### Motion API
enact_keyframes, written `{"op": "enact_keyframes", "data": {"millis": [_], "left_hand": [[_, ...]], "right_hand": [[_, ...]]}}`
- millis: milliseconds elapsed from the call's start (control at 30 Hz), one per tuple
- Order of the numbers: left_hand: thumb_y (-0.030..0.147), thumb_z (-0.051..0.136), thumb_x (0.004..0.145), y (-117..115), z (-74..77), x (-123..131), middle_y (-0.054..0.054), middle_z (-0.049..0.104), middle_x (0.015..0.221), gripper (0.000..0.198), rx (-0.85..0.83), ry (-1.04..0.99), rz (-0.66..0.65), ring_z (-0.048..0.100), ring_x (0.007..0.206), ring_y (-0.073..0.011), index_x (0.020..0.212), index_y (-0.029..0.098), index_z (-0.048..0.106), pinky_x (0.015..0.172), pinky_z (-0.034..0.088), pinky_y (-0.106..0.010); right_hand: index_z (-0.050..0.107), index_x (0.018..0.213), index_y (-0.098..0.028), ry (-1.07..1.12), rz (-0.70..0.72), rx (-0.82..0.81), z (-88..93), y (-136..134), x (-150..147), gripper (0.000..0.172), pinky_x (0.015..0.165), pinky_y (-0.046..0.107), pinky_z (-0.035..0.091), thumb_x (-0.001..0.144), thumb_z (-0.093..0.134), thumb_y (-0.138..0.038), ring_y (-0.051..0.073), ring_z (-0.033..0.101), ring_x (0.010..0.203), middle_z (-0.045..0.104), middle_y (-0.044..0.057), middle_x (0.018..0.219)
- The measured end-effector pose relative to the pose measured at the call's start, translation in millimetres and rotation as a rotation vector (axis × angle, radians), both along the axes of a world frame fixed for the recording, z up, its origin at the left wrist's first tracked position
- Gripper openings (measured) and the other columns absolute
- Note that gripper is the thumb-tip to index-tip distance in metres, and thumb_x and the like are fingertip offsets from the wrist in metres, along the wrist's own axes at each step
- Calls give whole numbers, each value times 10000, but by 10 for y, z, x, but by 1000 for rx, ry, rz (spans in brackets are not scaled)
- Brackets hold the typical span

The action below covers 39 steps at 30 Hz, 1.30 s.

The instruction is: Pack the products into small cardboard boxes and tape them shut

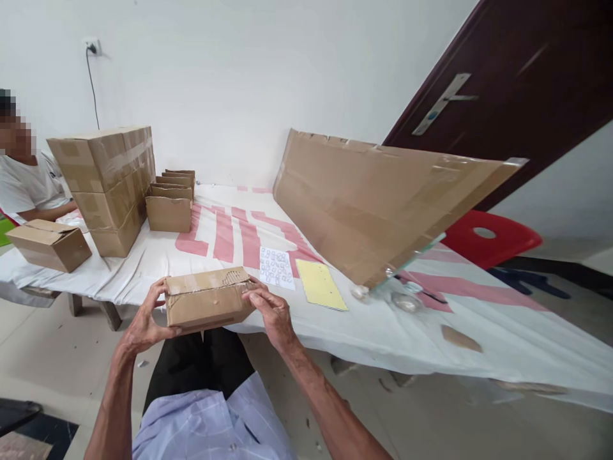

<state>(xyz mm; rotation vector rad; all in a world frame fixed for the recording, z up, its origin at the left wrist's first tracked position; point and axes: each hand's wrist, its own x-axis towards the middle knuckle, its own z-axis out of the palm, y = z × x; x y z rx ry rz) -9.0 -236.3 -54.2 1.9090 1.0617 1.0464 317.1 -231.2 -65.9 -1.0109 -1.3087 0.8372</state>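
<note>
A small brown cardboard box point(208, 306) is held between my two hands at the table's front edge, above my lap. My left hand point(148, 319) grips its left end, with the thumb along the lower front and the fingers at the upper corner. At the right end, my right hand point(272, 313) has its thumb and forefinger pinched at the upper front corner. Clear tape runs over the box's top, where a dark printed mark shows. Just beyond the box lie a white sheet with small round marks point(276, 268) and a yellow card point(320, 285).
Taped cartons point(108, 211) are stacked at the left, beside a single box point(52, 246) and a row of upright cardboard pieces point(170, 214). A large cardboard panel point(373, 204) leans at the right, near a red stool point(493, 237). A co-worker point(31, 182) sits far left.
</note>
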Motion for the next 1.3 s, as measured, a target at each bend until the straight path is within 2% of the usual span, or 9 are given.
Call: {"op": "enact_keyframes", "data": {"millis": [333, 500, 667, 800, 900, 1000, 1100, 1200, 1300], "left_hand": [[631, 881, 773, 13, -58, 19, -124, 416, 1612, 720, -38, -71, 66, 429, 1525, -384, 1385, 319, 668, 1186, 471, -494], [622, 906, 751, 11, -72, 16, -133, 428, 1596, 734, -22, -85, 71, 380, 1555, -387, 1374, 301, 687, 1246, 411, -513], [646, 899, 748, -7, -57, 12, -118, 457, 1572, 733, -3, -79, 84, 370, 1558, -381, 1375, 320, 705, 1309, 316, -556], [664, 892, 743, -18, -35, 7, -121, 472, 1547, 720, 11, -60, 105, 382, 1545, -382, 1344, 308, 717, 1312, 298, -570], [653, 884, 761, -28, -9, 10, -128, 455, 1552, 701, 9, -60, 95, 384, 1540, -380, 1334, 290, 708, 1313, 289, -565], [643, 879, 770, -40, 15, 19, -126, 444, 1547, 688, 5, -60, 85, 381, 1539, -380, 1330, 285, 700, 1309, 287, -557], [605, 876, 784, -50, 32, 25, -118, 452, 1535, 659, 9, -47, 78, 394, 1526, -372, 1333, 288, 694, 1301, 304, -545], [555, 863, 802, -48, 45, 37, -112, 451, 1530, 619, 9, -33, 73, 413, 1506, -362, 1331, 290, 682, 1269, 365, -524], [466, 909, 737, -37, 82, 71, -121, 452, 1493, 710, 39, -1, 79, 427, 1482, -374, 1367, 272, 644, 1255, 388, -530]], "right_hand": [[838, 814, -267, -48, 17, 7, -17, -65, 24, 285, 1213, 475, 435, 908, 711, -504, 341, 573, 1459, 821, 91, 1184], [815, 881, -246, -82, -51, 64, -85, -1, 183, 298, 1103, 464, 516, 967, 652, -481, 315, 697, 1237, 814, 92, 1146], [767, 1018, -227, -602, -241, 126, -438, 200, 540, 241, 1021, 491, 523, 977, 628, -420, 324, 667, 1129, 766, 134, 1144], [732, 1157, -218, -1086, -258, -96, -776, 315, 796, 243, 932, 449, 502, 931, 696, -302, 340, 643, 1125, 725, 152, 1199], [706, 1232, -223, -1218, -221, -172, -897, 366, 868, 278, 910, 412, 473, 961, 652, -257, 325, 640, 1124, 722, 145, 1199], [708, 1212, -198, -1181, -235, -158, -909, 401, 876, 286, 878, 395, 466, 971, 555, -213, 304, 650, 1074, 724, 151, 1182], [719, 1147, -189, -927, -317, -103, -821, 421, 888, 306, 821, 376, 492, 967, 489, -282, 279, 664, 971, 731, 131, 1100], [722, 1035, -193, -554, -394, -79, -609, 412, 896, 383, 721, 362, 504, 963, 486, -486, 259, 642, 802, 713, 74, 862], [698, 894, -200, -289, -332, -127, -324, 351, 813, 502, 624, 335, 467, 916, 565, -684, 213, 559, 626, 591, -1, 621]]}}
